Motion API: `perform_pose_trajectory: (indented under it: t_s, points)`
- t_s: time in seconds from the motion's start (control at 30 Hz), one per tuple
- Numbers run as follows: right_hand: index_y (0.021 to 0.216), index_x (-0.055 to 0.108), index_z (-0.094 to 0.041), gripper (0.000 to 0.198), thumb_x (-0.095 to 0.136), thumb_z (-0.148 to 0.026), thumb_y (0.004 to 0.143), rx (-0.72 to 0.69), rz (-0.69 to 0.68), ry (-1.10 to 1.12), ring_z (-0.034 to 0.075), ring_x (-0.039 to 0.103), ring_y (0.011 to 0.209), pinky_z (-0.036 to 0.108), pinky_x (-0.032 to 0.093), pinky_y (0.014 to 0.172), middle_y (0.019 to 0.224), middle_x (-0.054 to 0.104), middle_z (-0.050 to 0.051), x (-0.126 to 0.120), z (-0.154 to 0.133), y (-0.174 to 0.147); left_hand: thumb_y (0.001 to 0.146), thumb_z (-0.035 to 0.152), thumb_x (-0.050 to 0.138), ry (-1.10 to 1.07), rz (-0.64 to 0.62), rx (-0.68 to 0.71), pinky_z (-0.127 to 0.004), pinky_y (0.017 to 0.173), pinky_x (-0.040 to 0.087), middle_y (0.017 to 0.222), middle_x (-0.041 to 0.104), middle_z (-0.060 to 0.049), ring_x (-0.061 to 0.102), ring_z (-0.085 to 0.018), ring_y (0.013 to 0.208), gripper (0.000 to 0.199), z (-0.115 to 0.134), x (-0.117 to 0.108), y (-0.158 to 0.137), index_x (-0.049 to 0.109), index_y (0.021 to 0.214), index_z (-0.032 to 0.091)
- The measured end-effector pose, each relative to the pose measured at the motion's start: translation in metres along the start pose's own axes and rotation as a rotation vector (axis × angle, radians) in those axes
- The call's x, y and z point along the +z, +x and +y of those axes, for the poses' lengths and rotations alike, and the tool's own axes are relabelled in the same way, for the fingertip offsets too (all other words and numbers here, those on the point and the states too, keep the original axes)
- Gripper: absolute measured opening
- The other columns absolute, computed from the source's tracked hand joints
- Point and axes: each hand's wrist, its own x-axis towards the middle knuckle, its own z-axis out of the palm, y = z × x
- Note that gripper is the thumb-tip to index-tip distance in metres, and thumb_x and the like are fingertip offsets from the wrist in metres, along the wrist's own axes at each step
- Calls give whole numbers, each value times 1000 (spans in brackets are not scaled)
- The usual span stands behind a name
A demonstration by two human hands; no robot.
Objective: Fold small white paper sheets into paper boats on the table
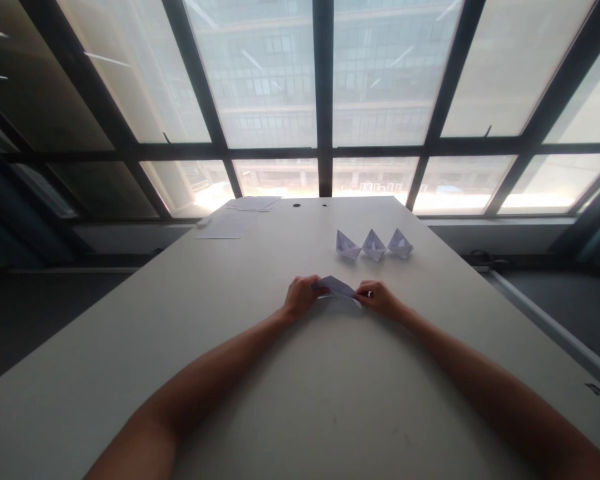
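A folded sheet of white paper [336, 286] is held between my two hands, just above the table. My left hand [303, 296] grips its left end, thumb on the near side. At its right end my right hand [379, 297] pinches the paper's corner between thumb and fingers. The paper's top edge rises to a low peak, and its lower part is partly in shadow. Beyond my hands, three folded paper boats [373, 246] stand in a row, a little to the right.
The long white table [220, 373] stretches away to a wall of dark-framed windows [323, 93]. Several flat paper sheets [225, 225] lie at its far left, beside a small pale object [204, 223]. Two dark round spots [297, 205] mark the far end.
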Motion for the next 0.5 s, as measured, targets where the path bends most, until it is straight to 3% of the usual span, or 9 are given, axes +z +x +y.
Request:
perform_pose_trajectory:
  t_s: [0.17,0.33,0.4,0.5]
  points:
    - [78,72,-18,22,63,-36,86,34,30,-10,16,55,66,27,43,62,73,67,3,1,-1,0,84,43,71,44,-7,-21,-25,64,38,73,71,-1,62,-16,68,19,2,-1,0,74,83,25]
    - [87,73,-18,37,51,-46,95,12,-37,49,15,54,68,26,43,61,81,65,5,-6,-8,-4,84,45,71,60,41,-66,-26,65,38,78,73,-2,64,-18,73,21,1,-4,-1,74,89,25]
    - [99,73,-19,35,61,-50,89,-3,-77,67,15,54,69,26,43,61,87,63,5,-8,-10,-5,84,46,70,45,65,-77,-27,64,38,78,73,-2,65,-20,74,20,1,-4,-1,74,89,27]
    - [113,70,-20,48,79,-46,74,-15,-71,35,16,54,71,26,44,62,88,61,4,-6,-10,-5,84,45,70,26,79,-76,-27,63,39,78,73,-3,65,-21,75,18,1,-5,-1,75,89,28]
